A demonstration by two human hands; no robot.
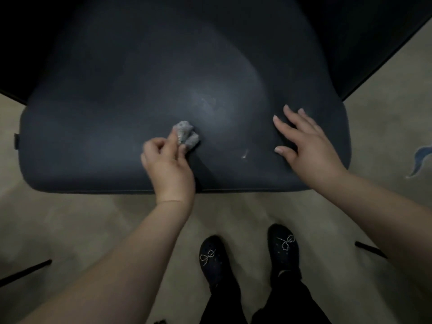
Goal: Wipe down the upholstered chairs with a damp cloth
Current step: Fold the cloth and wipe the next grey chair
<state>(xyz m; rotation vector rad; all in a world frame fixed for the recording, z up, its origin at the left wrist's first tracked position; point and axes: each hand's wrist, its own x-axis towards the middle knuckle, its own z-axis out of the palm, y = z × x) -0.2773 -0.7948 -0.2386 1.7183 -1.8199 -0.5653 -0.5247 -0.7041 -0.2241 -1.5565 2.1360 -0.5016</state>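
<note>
The left hand (167, 164) pinches a small balled-up cloth (186, 135) on the middle of the dark chair seat (105, 127) to rub it, while the right hand (304, 141) lies flat with fingers spread, probably to steady the chair.

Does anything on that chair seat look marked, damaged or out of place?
Yes. A small pale scuff or speck shows on the dark seat near the front edge, between the left hand with its cloth and the right hand. A faint whitish smear lies mid-seat. Neither is clear enough to identify.
</note>
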